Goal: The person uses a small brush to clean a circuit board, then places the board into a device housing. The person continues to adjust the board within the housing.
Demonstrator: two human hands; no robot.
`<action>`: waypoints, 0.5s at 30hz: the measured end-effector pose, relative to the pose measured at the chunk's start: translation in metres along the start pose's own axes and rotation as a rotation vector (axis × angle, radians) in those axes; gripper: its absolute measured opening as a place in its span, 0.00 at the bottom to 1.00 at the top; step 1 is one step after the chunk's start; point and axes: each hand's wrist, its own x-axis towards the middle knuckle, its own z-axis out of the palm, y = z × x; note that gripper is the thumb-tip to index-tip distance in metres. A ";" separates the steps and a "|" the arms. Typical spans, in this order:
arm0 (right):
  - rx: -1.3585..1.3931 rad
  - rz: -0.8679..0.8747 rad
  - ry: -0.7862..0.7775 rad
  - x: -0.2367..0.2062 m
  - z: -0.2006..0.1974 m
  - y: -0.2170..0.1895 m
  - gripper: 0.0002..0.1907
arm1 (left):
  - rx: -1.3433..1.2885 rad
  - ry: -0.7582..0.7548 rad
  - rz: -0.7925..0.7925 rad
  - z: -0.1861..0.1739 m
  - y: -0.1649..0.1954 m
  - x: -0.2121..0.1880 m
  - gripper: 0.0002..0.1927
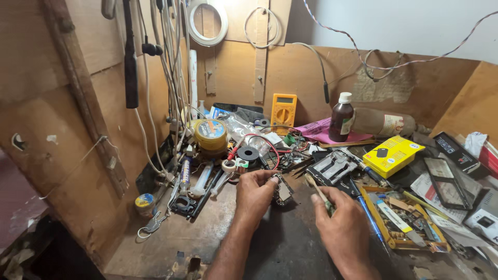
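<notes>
From the head view, the left hand [254,194] pinched a small circuit board [282,191] over the desk [171,233]. The right hand [340,220] gripped a brush [319,194] just beside it. Tools crowded the back; bare desk lay front-left, walled by plywood [62,129].
</notes>
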 end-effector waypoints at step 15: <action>-0.323 0.149 -0.278 0.028 0.027 0.007 0.15 | 0.119 0.081 0.001 -0.001 0.011 -0.010 0.14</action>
